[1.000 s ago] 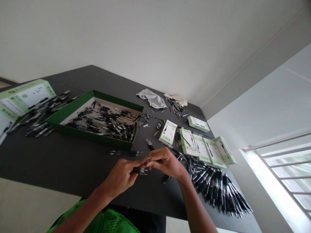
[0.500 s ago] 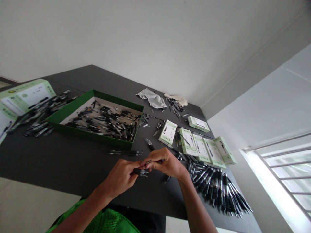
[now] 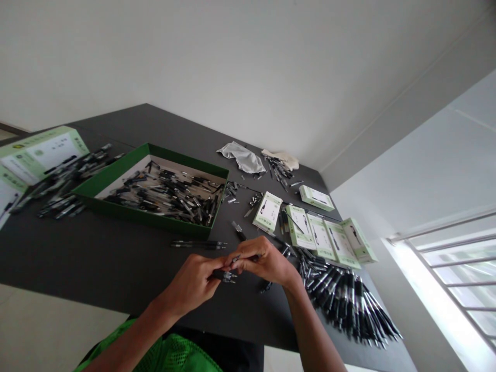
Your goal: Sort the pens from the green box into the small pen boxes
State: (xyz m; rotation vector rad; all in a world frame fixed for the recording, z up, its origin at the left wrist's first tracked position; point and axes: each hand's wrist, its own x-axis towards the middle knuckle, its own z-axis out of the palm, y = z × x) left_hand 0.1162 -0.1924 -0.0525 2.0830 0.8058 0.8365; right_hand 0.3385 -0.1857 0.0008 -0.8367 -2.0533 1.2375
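Observation:
My left hand [image 3: 196, 281] is closed around a small bunch of black pens [image 3: 225, 276], whose tips stick out to the right. Close against it, my right hand [image 3: 261, 260] pinches another pen [image 3: 253, 258], mostly covered by the fingers. The fingertips of both hands meet over the table's front part. A couple of pens [image 3: 199, 244] lie side by side just beyond my left hand. Behind my right hand lies a single pen [image 3: 239, 230] with a clear end.
A green tray [image 3: 135, 217] full of loose pens and parts stands left of centre. Green-and-white pen boxes [image 3: 268, 212] stand at right, above a fanned pile of pens [image 3: 354, 305]. Another box [image 3: 46, 150] with pens lies far left. A grey cloth [image 3: 246, 157] lies near the wall.

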